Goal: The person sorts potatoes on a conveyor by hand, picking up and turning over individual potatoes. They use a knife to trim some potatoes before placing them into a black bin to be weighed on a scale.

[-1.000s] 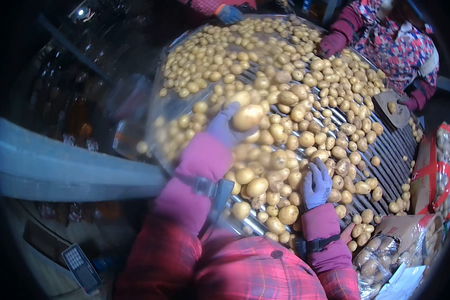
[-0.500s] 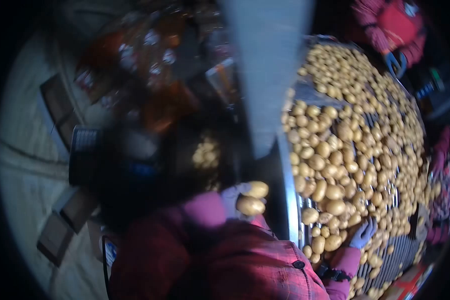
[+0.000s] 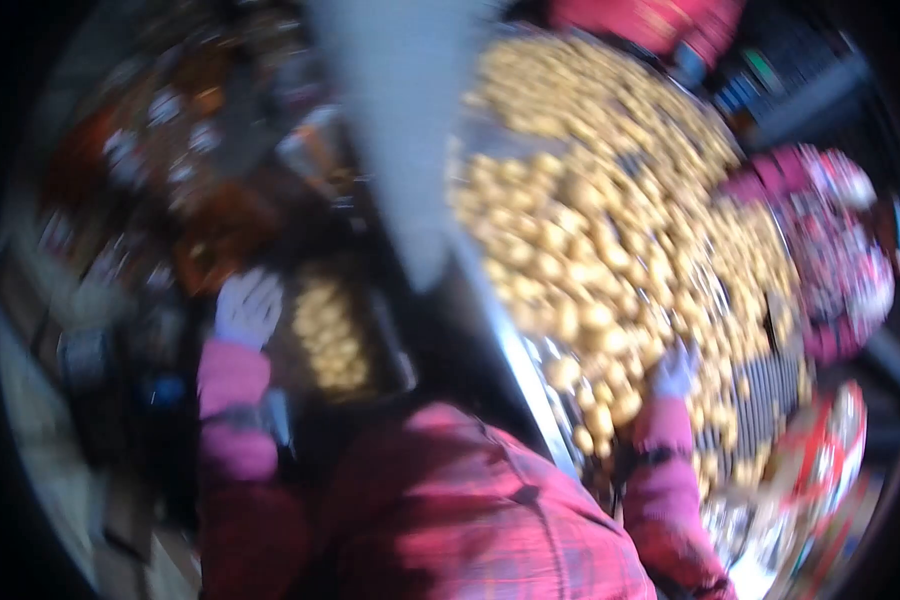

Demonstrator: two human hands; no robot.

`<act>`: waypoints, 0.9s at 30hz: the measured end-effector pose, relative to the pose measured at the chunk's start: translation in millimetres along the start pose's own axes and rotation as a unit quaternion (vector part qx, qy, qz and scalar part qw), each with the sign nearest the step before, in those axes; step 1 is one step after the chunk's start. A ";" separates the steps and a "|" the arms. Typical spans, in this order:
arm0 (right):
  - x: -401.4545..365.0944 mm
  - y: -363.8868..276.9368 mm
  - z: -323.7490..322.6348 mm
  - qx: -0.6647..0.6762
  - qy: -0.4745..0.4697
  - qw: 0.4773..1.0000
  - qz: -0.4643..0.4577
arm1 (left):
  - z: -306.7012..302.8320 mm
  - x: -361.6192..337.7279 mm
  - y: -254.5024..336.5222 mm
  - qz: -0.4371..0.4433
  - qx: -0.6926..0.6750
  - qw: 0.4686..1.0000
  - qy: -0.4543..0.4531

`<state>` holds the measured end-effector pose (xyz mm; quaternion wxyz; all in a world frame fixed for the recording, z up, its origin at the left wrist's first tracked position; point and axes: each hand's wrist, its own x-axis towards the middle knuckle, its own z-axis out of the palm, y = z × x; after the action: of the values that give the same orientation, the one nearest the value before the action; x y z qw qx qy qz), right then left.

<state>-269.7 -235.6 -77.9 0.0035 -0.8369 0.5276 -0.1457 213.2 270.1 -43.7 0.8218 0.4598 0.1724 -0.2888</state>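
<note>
My left hand (image 3: 248,306), in a light glove, is open with its fingers apart and nothing in it. It is at the left side of a dark container holding several potatoes (image 3: 332,340). On the right, my gloved right hand (image 3: 676,370) reaches among the loose potatoes (image 3: 610,270) spread over the sorting table. Its fingers look stretched out, though motion blurs them, and I see no potato held in it.
A metal rim (image 3: 515,350) edges the potato table. A grey post (image 3: 400,120) stands between the container and the table. Co-workers (image 3: 820,240) are at the table's far side. A ribbed conveyor surface (image 3: 745,400) shows at the right.
My left hand has moved left to the container and no longer holds the two potatoes. My right hand remains among the potatoes. The whole view has shifted and is blurred.
</note>
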 end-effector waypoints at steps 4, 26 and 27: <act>-7.7 -35.3 -40.7 0.089 0.030 0.995 -0.032 | 83.8 -28.3 -73.5 -0.357 0.088 0.907 -0.206; 6.3 -135.9 -41.2 0.125 -0.076 0.934 -0.326 | 295.1 -42.2 -224.0 0.402 0.621 0.547 -0.390; 5.5 -136.2 -39.3 0.127 -0.066 0.936 -0.322 | 301.2 -40.2 -228.1 0.443 0.667 0.466 -0.377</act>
<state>-157.1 -174.3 -17.3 0.0971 -0.9624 0.2052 -0.1492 43.0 -68.4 -15.3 0.2688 0.7300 -0.6256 -0.0587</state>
